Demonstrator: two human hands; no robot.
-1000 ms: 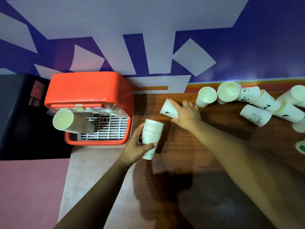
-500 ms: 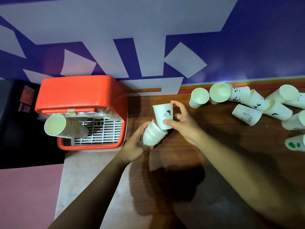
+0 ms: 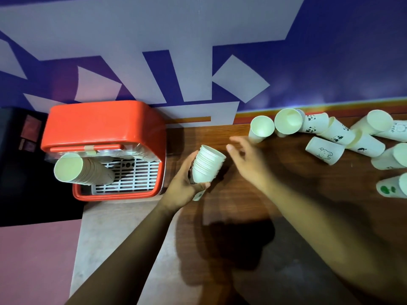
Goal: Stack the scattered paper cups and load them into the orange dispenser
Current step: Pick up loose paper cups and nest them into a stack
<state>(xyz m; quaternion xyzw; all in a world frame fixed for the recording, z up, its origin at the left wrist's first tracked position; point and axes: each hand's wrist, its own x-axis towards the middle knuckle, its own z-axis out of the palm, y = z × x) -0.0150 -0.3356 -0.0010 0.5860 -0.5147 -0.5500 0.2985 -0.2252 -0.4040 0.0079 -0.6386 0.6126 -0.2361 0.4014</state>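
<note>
My left hand (image 3: 184, 186) grips a stack of nested white paper cups (image 3: 207, 165), held tilted above the wooden table just right of the orange dispenser (image 3: 103, 126). My right hand (image 3: 246, 159) hovers beside the stack's rim with fingers spread and holds nothing. A long row of stacked cups (image 3: 81, 170) sticks out of the dispenser's front over its white grille. Several loose cups (image 3: 326, 153) lie scattered at the table's far right, some with panda or animal prints; two stand nearest my right hand, one of them an upright cup (image 3: 262, 128).
The wooden table (image 3: 220, 216) ends at a pale strip on its left. A blue and white patterned wall (image 3: 198, 51) runs behind the table. A dark surface (image 3: 17, 150) sits left of the dispenser.
My right hand picked a printed cup off the table, brought it onto the stack in my left hand, then let go and opened. The stack now stands one cup taller.
</note>
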